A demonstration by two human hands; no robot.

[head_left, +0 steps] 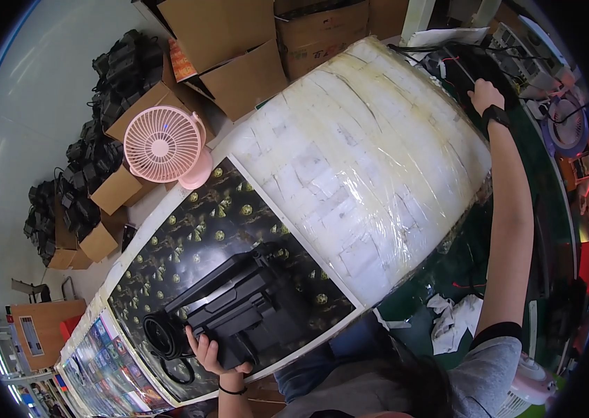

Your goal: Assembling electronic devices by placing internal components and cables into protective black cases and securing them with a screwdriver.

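My left hand (212,354), with a thin black band on the wrist, grips the near side of a black boxy device (242,310). The device lies on a dark mat with gold dots (197,230). A coil of black cable (163,336) sits at the device's left end, touching my fingers. My right arm stretches far out, and my right hand (485,94), with a black watch below it, reaches a black unit with wires (463,64) at the far edge of the bench. Its fingers curl against that unit; whether they grip it is hidden.
A large white padded surface under clear film (361,160) fills the middle. A pink desk fan (166,145) stands beside the mat. Cardboard boxes (239,42) and piles of black devices (110,90) lie beyond. Crumpled white paper (453,319) lies on the green mat (462,258).
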